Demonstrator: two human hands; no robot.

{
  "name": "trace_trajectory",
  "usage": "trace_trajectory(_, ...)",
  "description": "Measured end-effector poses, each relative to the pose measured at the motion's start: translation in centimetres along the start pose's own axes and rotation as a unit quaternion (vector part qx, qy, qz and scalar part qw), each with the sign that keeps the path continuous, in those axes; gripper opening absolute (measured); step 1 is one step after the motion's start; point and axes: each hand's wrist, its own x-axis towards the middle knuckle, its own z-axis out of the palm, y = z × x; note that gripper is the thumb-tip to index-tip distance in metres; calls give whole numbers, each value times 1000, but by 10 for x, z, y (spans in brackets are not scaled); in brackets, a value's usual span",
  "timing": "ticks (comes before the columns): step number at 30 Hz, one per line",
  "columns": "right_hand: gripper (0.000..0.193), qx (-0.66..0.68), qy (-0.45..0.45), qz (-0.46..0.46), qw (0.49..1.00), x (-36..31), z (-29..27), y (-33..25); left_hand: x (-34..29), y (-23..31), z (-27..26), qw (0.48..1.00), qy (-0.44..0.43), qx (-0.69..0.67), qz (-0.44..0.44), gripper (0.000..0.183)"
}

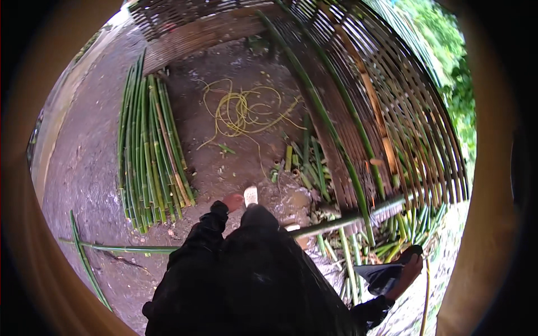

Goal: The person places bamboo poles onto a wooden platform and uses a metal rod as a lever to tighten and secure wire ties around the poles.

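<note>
Right hand: your right hand, at lower right, has its fingers curled about a dark, flat, pointed object, perhaps a blade or a folded sheath; you cannot tell which.
Left hand: your left hand reaches forward, just beside a pale shoe; its fingers look close together, but whether they hold anything is not clear.
Key relation: the dark object lies within and to the left of your right fingers, its tapering end pointing left; your right hand is plainly the nearer, your left well apart.
Long axis: the object appears to run from upper right, by the fingers, to lower left at its tip, though foreshortening leaves the angle uncertain.
Beyond the object: cut bamboo lengths lie just ahead, at several angles.
Cross pole: a bamboo pole slants from beside your legs away to the right, ahead of both the object and the right fingers.
Edges: a slatted bamboo panel fills the right side farther off, two green poles running lengthwise over it.
Left side: a bundle of green bamboo poles lies ahead and left, long axes pointing away from you.
Room: muddy ground opens between bundle and panel, with tangled yellow cord at its far part.
</note>
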Motion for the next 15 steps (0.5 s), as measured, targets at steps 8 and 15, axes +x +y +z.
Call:
trace_trajectory(8,41,-56,145,-183,971,118,-20,19,40,-79,-109,967,-77,239,47,27)
trace_trajectory(15,44,-495,401,-56,769,139,-120,-310,-69,-240,-241,950,28,-119,-286,25)
